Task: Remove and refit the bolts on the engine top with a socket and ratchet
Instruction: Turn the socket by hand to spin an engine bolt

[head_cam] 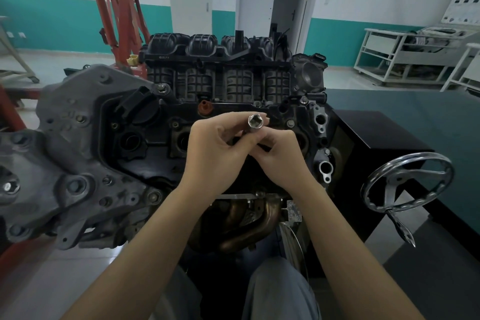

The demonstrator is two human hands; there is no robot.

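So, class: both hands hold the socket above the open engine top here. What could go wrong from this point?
1. The socket is held in both the left hand and right hand directly over the engine top; if it slipped, it might drop into one of the open wells.
2. The handwheel juts out beside the right forearm, so a wide swing could knock against it.

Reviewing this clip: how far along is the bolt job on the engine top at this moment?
Done: nothing clearly; bolts such as the flanged bolt still sit in the engine top. In hand: the left hand and right hand both hold the socket above it, open end facing the camera; no ratchet handle is visible. Left: fitting the socket onto a bolt, loosening, removing, refitting.
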